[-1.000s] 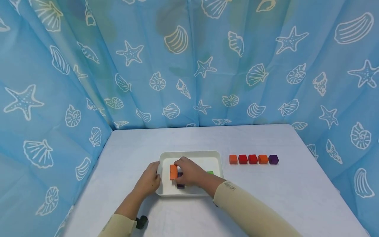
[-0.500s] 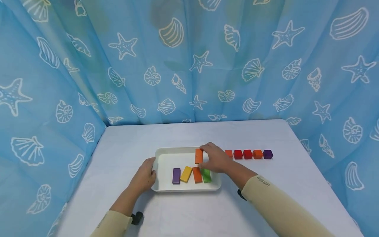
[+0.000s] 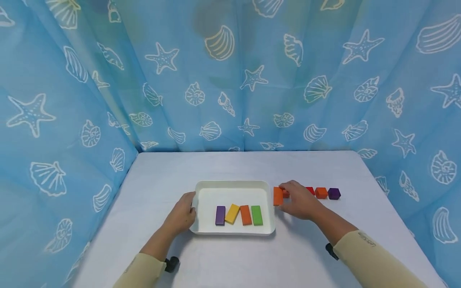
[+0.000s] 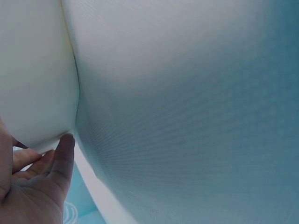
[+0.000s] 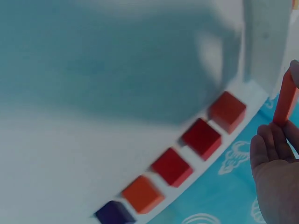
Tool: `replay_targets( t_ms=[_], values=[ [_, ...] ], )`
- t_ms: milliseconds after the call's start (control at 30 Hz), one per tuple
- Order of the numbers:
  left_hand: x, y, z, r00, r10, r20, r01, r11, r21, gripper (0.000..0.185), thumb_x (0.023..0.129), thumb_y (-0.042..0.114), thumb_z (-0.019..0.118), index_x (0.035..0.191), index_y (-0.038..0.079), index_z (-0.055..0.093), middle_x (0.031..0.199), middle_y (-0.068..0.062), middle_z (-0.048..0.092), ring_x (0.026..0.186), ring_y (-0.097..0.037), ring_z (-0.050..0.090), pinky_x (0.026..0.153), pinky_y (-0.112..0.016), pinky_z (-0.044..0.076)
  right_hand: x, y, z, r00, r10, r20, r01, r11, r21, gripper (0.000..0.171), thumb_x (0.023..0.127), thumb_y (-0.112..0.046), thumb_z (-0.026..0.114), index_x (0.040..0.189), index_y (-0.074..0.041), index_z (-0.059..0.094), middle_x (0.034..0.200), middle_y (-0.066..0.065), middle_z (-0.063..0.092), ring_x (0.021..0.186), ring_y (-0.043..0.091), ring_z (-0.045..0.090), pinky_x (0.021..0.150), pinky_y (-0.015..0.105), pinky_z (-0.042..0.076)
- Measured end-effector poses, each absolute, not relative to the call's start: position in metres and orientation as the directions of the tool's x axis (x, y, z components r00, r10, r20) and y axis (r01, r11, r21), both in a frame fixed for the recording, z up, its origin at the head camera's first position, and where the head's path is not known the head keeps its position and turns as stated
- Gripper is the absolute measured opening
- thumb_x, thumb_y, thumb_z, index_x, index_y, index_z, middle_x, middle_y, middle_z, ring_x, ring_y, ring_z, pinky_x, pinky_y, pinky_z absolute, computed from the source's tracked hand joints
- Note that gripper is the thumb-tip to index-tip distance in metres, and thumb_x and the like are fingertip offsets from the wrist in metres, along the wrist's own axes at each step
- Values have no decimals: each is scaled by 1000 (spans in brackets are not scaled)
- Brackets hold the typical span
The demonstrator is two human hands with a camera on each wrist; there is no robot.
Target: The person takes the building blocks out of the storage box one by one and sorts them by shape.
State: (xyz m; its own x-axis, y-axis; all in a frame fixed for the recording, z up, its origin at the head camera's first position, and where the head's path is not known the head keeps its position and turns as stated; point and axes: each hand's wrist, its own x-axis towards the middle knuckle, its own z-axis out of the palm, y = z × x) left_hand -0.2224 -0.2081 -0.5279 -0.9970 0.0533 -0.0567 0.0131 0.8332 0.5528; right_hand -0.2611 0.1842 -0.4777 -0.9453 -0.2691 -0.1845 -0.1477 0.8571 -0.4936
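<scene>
My left hand (image 3: 180,213) grips the left rim of a white tray (image 3: 232,234); in the left wrist view a fingertip (image 4: 67,141) meets its edge. Between the thumb and fingers of my right hand (image 3: 301,202) an upright orange rectangular block (image 3: 278,196) is pinched, just outside the tray's right wall. The right wrist view has this same block (image 5: 285,99) at its right edge. Inside the tray lie a purple block (image 3: 220,215), a yellow block (image 3: 232,214) tilted sideways, an orange-red block (image 3: 246,215) and a green block (image 3: 257,215), side by side.
Right of the tray runs a row of small cubes, partly hidden by my right hand: an orange-red cube (image 5: 227,112), two red ones, an orange cube (image 3: 321,193) and a purple cube (image 3: 334,194). A blue shell-print curtain (image 3: 230,80) surrounds the white table (image 3: 230,264).
My right hand has carried the orange block rightward, from the tray's left part across its back to beyond the right wall. The left hand stays at the left rim.
</scene>
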Motion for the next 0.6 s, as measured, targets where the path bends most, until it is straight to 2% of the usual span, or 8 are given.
replay_targets(
  t_ms=[133, 333, 433, 600],
  values=[
    [-226, -203, -530, -996, 74, -54, 32, 833, 552, 56, 106, 3, 55, 159, -7, 40, 160, -24, 45, 149, -41, 44, 122, -55, 37, -252, 204, -487, -945, -266, -189, -155, 877, -455, 78, 82, -21, 93, 149, -2, 58, 139, 18, 60, 123, 37, 61, 93, 54, 63],
    [-225, -204, -529, -996, 53, -68, 7, 837, 547, 57, 106, 3, 55, 160, -6, 40, 161, -23, 44, 149, -40, 43, 122, -54, 37, -249, 216, -500, -938, -266, -222, -148, 887, -438, 84, 75, -22, 98, 146, 0, 59, 134, 20, 63, 121, 40, 60, 88, 55, 65],
    [-224, -205, -528, -996, 50, -69, 3, 835, 550, 57, 105, 3, 56, 159, -6, 40, 161, -23, 45, 149, -40, 44, 122, -54, 38, -248, 219, -509, -936, -261, -235, -138, 889, -437, 86, 73, -24, 100, 146, -1, 60, 134, 18, 64, 122, 39, 61, 90, 57, 64],
    [-223, -206, -528, -997, 44, -68, -1, 833, 553, 57, 105, 2, 56, 159, -6, 40, 160, -23, 45, 149, -40, 44, 122, -54, 38, -244, 218, -520, -928, -280, -244, -154, 888, -433, 79, 75, -25, 99, 142, -2, 63, 130, 15, 65, 120, 37, 61, 95, 58, 62]
  ],
)
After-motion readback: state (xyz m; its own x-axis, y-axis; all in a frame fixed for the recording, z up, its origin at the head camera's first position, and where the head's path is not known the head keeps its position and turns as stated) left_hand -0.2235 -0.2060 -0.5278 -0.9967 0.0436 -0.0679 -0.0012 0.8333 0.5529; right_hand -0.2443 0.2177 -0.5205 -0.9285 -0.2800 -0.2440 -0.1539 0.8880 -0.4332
